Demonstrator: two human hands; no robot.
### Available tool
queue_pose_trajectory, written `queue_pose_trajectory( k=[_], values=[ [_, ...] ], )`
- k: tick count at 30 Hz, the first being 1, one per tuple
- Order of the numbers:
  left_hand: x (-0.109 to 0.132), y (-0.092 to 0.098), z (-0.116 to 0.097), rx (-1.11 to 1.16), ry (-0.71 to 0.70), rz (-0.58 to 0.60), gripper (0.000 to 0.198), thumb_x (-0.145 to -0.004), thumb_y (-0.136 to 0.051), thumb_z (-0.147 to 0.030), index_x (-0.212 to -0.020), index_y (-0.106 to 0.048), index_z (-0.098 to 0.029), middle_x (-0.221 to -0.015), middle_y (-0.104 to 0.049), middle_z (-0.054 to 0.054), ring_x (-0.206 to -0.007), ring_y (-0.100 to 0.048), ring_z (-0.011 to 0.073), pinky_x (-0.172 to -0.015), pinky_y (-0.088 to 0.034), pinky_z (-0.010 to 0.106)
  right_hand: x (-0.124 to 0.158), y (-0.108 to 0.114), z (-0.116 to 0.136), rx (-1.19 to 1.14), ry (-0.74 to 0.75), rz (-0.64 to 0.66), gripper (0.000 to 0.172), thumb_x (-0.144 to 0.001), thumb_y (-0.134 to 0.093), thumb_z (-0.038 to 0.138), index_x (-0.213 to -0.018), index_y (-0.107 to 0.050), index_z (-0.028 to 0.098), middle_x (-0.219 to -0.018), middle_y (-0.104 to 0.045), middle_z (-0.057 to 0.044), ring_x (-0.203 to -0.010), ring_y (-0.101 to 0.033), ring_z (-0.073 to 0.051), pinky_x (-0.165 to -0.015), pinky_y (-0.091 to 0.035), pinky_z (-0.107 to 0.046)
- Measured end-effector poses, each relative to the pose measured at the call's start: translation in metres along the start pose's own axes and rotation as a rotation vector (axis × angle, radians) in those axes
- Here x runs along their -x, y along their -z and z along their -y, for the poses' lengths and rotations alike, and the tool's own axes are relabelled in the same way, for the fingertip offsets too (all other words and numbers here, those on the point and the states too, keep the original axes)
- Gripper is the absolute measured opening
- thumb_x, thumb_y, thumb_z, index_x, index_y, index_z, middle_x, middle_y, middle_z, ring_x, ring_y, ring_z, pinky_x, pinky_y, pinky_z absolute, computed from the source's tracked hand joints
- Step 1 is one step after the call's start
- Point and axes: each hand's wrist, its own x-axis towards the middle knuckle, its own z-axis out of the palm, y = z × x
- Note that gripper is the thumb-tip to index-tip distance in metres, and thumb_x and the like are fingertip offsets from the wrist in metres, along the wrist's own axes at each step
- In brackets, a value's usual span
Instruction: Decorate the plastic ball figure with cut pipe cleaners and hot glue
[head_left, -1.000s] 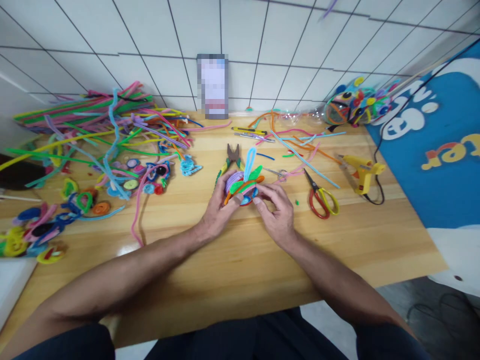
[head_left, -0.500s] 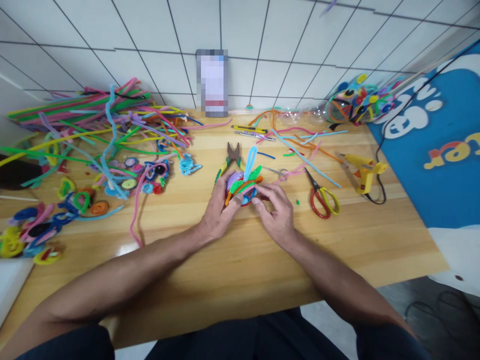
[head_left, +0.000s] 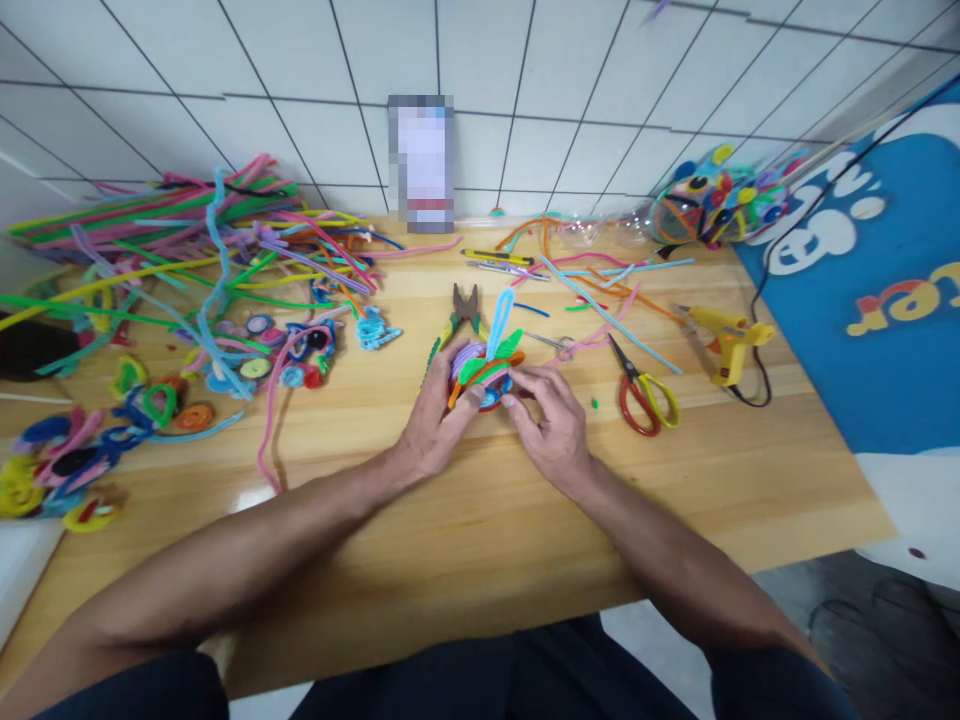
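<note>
Both hands meet around a colourful pipe-cleaner craft (head_left: 491,372), with a purple coil, green leaf shapes, an orange strip and a light-blue loop sticking up. My left hand (head_left: 439,412) wraps its left side, the thumb pressed along the front. At its right edge, my right hand (head_left: 550,418) pinches with thumb and fingertips. The underside of the craft is hidden by the fingers. Just behind it lie pliers (head_left: 466,308) with green and yellow handles, jaws pointing away from me.
Scissors (head_left: 643,392) and a yellow glue gun (head_left: 724,343) with a black cord lie right. Loose pipe cleaners (head_left: 157,215) pile up at left beside finished coiled pieces (head_left: 75,460). A phone (head_left: 422,165) leans on the tiled wall; a yellow cutter (head_left: 496,257) lies before it.
Almost nothing differs. Both hands keep their hold on the craft, and the whole view has shifted very slightly.
</note>
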Motion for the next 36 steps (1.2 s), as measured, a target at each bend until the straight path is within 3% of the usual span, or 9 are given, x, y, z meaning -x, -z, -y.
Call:
queue_pose_trajectory(
  k=[18,36],
  values=[
    [0.0000,0.0001,-0.0010,-0.018,0.016,-0.029,0.054,-0.101,-0.062,-0.047,-0.148,-0.049,-0.025,-0.145,-0.058,0.012,-0.136,-0.056,0.0305,-0.121,-0.043,0.052,0.0010,-0.0015,-0.0013,0.012,0.028,-0.007,0.035,-0.102,-0.065,0.023,-0.136,-0.069,0.028,-0.121,-0.075,-0.009,-0.113,-0.073,-0.024,-0.097,-0.064,-0.043],
    [-0.0014,0.0003,-0.0046,0.156,0.115,-0.029,0.050,-0.098,-0.068,-0.046,-0.142,-0.052,-0.028,-0.140,-0.063,0.008,-0.131,-0.061,0.0299,-0.118,-0.049,0.054,0.0015,-0.0009,0.0023,-0.016,-0.010,0.022,0.038,-0.103,-0.064,0.023,-0.140,-0.065,0.029,-0.123,-0.074,-0.009,-0.114,-0.071,-0.025,-0.098,-0.063,-0.045]
  ],
)
